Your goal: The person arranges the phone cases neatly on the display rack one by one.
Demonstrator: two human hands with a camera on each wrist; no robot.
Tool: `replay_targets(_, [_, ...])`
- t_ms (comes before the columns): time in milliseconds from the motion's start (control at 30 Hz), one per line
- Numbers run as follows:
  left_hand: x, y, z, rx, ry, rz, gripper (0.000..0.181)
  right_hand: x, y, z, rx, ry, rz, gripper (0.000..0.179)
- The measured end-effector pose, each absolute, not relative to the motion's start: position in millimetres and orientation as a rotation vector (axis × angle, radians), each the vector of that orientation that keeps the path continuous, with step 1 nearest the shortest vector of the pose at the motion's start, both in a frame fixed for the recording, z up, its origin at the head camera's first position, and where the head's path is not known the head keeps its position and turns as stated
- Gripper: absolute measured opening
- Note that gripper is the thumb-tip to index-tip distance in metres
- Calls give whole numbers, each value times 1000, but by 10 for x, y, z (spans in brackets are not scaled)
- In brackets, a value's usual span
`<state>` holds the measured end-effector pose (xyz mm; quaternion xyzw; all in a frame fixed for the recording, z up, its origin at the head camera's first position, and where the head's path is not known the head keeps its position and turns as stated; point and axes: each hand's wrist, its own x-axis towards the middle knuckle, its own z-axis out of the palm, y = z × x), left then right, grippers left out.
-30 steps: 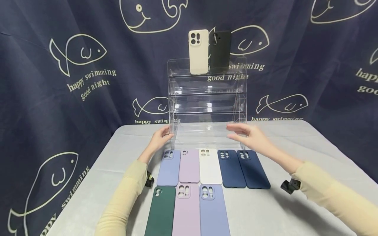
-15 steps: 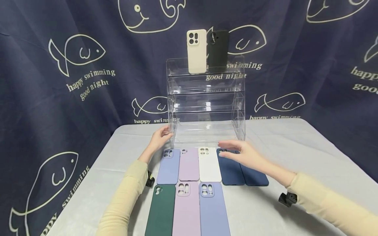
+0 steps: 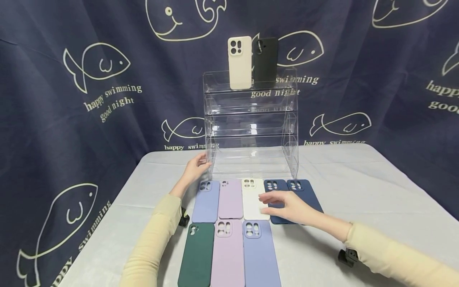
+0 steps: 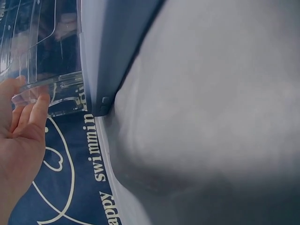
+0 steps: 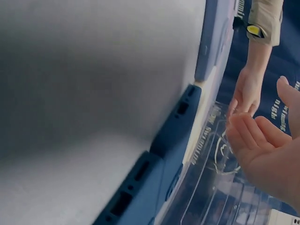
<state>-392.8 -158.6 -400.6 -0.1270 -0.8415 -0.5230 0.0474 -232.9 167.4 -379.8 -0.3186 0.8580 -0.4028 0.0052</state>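
My left hand (image 3: 193, 168) grips the lower left edge of the clear tiered display rack (image 3: 251, 129), its thumb and fingers on either side of the plastic in the left wrist view. My right hand (image 3: 292, 207) hovers with loosely bent fingers and nothing between them, overlapping the white phone case (image 3: 252, 204) and the navy phone cases (image 3: 311, 196) in the head view. Left of those lie a light-blue phone case (image 3: 206, 203) and a lilac phone case (image 3: 230, 201). A nearer row has a dark green case (image 3: 196, 255), another lilac case (image 3: 229, 255) and another light-blue case (image 3: 261, 255).
On the rack's top tier stand a cream phone case (image 3: 240, 65) and a black phone case (image 3: 266, 63). The table (image 3: 358, 183) has a pale cloth. Behind it hangs a dark blue curtain (image 3: 143, 24) with fish drawings.
My right hand has come away from the rack's right side, moving nearer and a little left, over the row of phone cases. The left hand keeps its hold on the rack.
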Motion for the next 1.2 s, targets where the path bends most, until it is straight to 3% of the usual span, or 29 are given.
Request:
replay_targets(300, [-3922, -1580, -3996, -390, -2566, -1610, 56, -2268, 1665, -3920, -1126, 2509, -1212, 36])
replay_targets(567, [-3801, -1559, -3859, -406, -2571, -1640, 56, -2254, 1660, -3940, -1115, 2471, -1194, 33])
replay_targets(1200, [-3880, -1567, -3992, -397, -2561, -1597, 56, -2146, 1708, -3989, -1035, 2447, -1185, 33])
